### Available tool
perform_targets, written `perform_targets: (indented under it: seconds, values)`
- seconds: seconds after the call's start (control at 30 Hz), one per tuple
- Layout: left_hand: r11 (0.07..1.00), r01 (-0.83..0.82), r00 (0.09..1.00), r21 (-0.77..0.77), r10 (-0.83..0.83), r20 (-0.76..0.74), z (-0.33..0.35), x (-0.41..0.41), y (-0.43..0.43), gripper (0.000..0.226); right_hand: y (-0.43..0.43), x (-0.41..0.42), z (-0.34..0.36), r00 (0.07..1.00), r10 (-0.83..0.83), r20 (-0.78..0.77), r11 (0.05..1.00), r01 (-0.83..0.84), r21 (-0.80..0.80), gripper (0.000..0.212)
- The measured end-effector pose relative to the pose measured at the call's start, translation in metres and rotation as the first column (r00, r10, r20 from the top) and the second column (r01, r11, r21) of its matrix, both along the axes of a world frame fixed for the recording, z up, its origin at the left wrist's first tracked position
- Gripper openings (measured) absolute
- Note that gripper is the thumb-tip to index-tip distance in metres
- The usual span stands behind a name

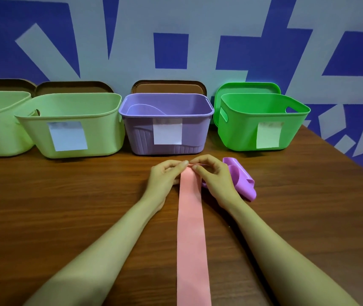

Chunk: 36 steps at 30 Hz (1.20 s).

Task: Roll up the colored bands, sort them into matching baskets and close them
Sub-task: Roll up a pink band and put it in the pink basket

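We've got the pink band [191,228] lying flat on the table [66,195], running from just in front of the purple basket [141,133] back toward us. Our left hand [165,175] and right hand [216,180] both pinch its far end there, and a crumpled purple band [240,180] sits in front of the basket's right corner.

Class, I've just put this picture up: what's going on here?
A person seems to be starting to roll a pink band that lies flat along the table. The left hand and right hand both pinch its far end. A crumpled purple band lies beside the right hand. The purple basket, green basket and pale baskets stand open at the back, lids leaning behind them.
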<state>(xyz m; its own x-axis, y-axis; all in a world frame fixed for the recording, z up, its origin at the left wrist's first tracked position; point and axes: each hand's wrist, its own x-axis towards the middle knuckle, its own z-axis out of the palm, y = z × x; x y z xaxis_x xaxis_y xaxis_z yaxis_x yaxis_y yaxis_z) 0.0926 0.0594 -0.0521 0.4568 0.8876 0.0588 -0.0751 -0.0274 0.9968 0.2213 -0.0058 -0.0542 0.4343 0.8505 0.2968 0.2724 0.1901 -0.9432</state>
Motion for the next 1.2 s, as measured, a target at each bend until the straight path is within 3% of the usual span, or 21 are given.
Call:
perform_targets:
  seconds: [0.2,0.5,0.83,1.07,1.2]
  values:
    - [0.988,-0.042,0.999,0.149,0.042,0.001,-0.002,-0.005,-0.003,0.014,-0.007,-0.002,0.004,0.997,0.031,-0.068,0.999,-0.034,-0.032,0.008]
    - [0.978,-0.028,0.998,0.207,0.016,0.056,0.002,-0.008,-0.006,0.015,-0.018,-0.006,0.017,0.975,0.022,-0.221,0.999,-0.030,-0.034,0.017]
    - [0.998,0.055,0.987,0.023,-0.058,0.152,0.002,-0.010,-0.006,0.014,-0.020,-0.004,0.013,0.966,0.047,-0.255,0.999,-0.050,-0.003,0.016]
    - [0.996,0.093,0.977,-0.009,-0.089,0.193,0.003,-0.010,-0.005,0.013,-0.017,-0.004,0.012,0.961,0.053,-0.271,0.997,-0.068,-0.044,0.020]
    - [0.992,0.119,0.975,-0.035,-0.110,0.195,0.004,-0.010,-0.007,0.018,-0.017,-0.003,0.012,0.972,0.043,-0.231,0.997,-0.058,-0.059,0.013]
